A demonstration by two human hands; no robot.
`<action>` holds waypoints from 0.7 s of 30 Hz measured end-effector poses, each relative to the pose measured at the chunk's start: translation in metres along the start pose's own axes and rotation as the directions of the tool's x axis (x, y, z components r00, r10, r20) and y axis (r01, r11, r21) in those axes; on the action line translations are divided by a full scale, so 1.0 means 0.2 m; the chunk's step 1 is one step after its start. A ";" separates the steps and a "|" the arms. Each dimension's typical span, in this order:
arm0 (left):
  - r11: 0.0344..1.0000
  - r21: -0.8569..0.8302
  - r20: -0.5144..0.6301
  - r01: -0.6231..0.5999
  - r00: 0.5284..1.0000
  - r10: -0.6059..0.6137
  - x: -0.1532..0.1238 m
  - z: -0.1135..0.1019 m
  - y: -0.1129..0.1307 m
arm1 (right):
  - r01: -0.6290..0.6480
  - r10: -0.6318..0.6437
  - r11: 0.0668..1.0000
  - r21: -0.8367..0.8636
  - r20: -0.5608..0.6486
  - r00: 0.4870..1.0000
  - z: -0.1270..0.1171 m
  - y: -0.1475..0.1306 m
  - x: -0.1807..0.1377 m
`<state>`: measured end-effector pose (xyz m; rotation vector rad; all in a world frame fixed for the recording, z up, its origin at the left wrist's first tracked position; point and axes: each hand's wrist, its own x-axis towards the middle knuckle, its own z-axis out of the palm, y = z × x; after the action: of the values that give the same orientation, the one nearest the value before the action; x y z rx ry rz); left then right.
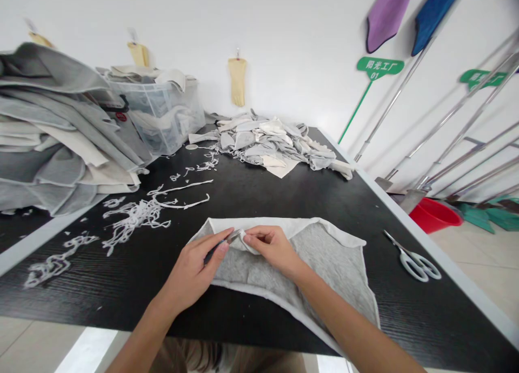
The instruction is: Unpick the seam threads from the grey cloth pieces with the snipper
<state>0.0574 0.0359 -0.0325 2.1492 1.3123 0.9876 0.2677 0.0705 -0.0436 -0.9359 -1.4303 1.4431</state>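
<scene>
A grey fleecy cloth piece (332, 259) with pale folded edges lies on the black table in front of me. My right hand (271, 248) pinches a raised bit of its white edge between thumb and fingers. Close beside it on the left, my left hand (203, 262) holds a small dark tool with a metallic tip (232, 235), its tip at the pinched edge. Most of that tool is covered by my fingers, so its exact kind is unclear. White-handled scissors (417, 262) lie apart on the right side of the table.
Tangled pale fabric strips (138, 219) lie left. Behind are a heap of grey and cream cloth pieces (263, 138), a clear plastic bin (162, 113) and a tall cloth stack (52, 130). A red bucket (436, 215) and mop poles stand beyond the table's right edge (405, 216).
</scene>
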 end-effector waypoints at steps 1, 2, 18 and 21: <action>1.000 0.016 -0.004 -0.007 1.000 0.007 0.00 0.00 0.00 | -0.001 0.001 1.000 0.004 0.000 1.000 0.00 0.00 0.00; 0.999 0.029 -0.009 -0.014 1.000 0.014 -0.01 0.00 -0.01 | -0.003 0.003 1.000 0.007 0.001 1.000 0.00 0.00 0.00; 0.982 0.168 -0.105 -0.088 0.989 0.106 0.00 0.06 0.02 | 0.009 -0.009 1.000 0.001 -0.026 1.000 0.01 -0.01 -0.01; 0.981 0.167 -0.107 -0.103 0.987 0.122 0.00 0.06 0.02 | 0.012 -0.011 1.000 0.009 -0.036 0.999 0.01 -0.01 -0.01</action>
<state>0.0695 0.0342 -0.0373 2.3407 1.3802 1.1012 0.2661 0.0686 -0.0413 -0.9415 -1.3996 1.4168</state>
